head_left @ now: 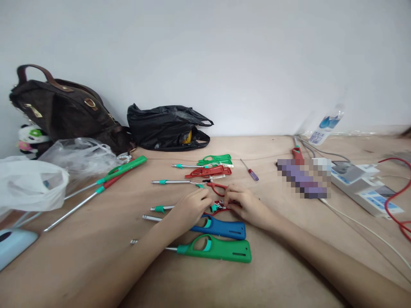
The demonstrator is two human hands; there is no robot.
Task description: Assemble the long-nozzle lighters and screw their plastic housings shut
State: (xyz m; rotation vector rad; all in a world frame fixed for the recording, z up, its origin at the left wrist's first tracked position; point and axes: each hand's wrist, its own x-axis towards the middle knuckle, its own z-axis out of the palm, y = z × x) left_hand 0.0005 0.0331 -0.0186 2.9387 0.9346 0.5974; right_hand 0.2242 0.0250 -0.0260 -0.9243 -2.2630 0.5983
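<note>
A gas lighter with a red casing point(217, 188) lies taken apart in the middle of the table, its inner parts point(220, 206) exposed. My right hand point(247, 204) has its fingers curled onto the casing from the right. From the left, my left hand point(195, 206) pinches beside the inner parts; what lies between its fingertips is hidden. Nearer to me are a whole blue lighter point(224, 226) and a whole green lighter point(221, 250), partly covered by my left arm. Beyond my hands lie opened green casing halves point(218, 160), red casing halves point(208, 172) and a loose metal lighter tube point(170, 182).
A small purple-handled screwdriver point(253, 174) lies behind my right hand. More long lighters point(112, 175), plastic bags point(32, 182), a black bag point(167, 128) and a handbag point(61, 107) are at left. A power strip point(369, 192), cables and a bottle point(326, 126) are at right.
</note>
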